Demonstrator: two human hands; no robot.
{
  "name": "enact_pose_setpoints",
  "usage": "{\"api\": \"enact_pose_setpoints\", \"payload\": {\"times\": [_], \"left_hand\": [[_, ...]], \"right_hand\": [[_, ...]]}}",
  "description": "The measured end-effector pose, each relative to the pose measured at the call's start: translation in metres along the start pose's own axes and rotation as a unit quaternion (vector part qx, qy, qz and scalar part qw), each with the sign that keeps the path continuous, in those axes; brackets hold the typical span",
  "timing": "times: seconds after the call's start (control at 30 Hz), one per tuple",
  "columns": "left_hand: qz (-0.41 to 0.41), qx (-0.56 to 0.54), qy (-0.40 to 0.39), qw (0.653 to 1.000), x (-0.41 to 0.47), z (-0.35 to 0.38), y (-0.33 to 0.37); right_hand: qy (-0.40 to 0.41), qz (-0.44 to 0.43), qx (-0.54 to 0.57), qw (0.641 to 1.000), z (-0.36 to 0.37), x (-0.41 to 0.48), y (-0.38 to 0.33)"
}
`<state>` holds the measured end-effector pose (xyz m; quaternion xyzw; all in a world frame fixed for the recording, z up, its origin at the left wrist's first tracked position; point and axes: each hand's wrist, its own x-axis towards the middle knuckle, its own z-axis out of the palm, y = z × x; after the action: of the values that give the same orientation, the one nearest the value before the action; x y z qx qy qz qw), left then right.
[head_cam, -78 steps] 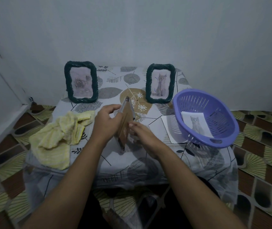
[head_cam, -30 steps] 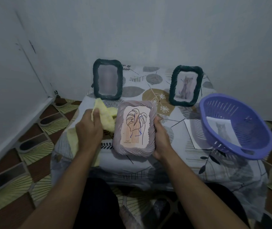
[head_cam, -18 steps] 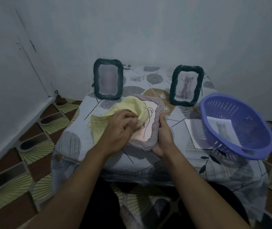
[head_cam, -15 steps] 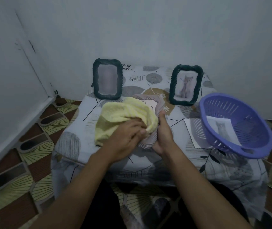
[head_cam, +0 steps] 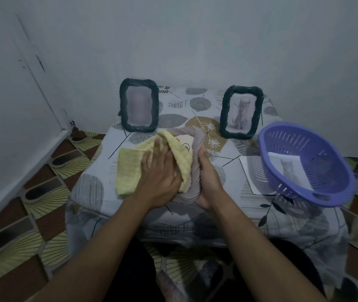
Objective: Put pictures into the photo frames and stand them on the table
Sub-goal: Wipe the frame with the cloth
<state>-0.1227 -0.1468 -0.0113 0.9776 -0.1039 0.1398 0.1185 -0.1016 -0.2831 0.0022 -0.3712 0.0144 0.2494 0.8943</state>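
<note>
Right grip [head_cam: 207, 182] clasps one grey ribbed photo frame [head_cam: 195, 136] by its right edge at the patterned worktop [head_cam: 99, 162]; left grip [head_cam: 158, 171], fingers flat, presses one yellow cloth [head_cam: 129, 171] onto it. Two dark green rope-edged frames [head_cam: 139, 105] [head_cam: 241, 112] stand far behind; one purple plastic basket [head_cam: 330, 171], right, holds one cat picture [head_cam: 288, 171].

No text, label, brand or number can be read on anything here.

- My left hand [head_cam: 160, 175] and right hand [head_cam: 208, 182] are bare, as are both forearms up to the frame's edge.
- Dark clothing [head_cam: 130, 271] covers my lap.
</note>
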Motion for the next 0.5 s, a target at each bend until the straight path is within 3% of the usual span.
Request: {"api": "enact_pose_setpoints", "payload": {"times": [0.07, 0.17, 0.3, 0.37, 0.43, 0.5], "left_hand": [[-0.035, 0.054, -0.062, 0.996, 0.01, 0.0, -0.001], [-0.042, 0.021, -0.081, 0.996, 0.018, 0.001, 0.013], [0.082, -0.044, -0.086, 0.992, -0.004, 0.012, 0.04], [0.113, -0.022, -0.109, 0.987, -0.013, 0.008, 0.043], [0.068, 0.027, -0.128, 0.989, -0.005, 0.004, 0.037], [-0.019, 0.039, -0.09, 0.995, 0.012, -0.001, 0.027]], "right_hand": [[0.0, -0.015, -0.021, 1.0, 0.001, 0.001, 0.003], [0.042, -0.056, -0.054, 0.996, 0.005, 0.006, 0.0], [0.16, -0.107, -0.125, 0.973, -0.001, 0.008, -0.022], [0.156, -0.111, -0.122, 0.974, -0.008, 0.002, -0.027], [0.148, -0.099, -0.131, 0.975, -0.015, -0.002, -0.024], [0.129, -0.09, -0.131, 0.979, -0.014, -0.006, -0.014]]}}
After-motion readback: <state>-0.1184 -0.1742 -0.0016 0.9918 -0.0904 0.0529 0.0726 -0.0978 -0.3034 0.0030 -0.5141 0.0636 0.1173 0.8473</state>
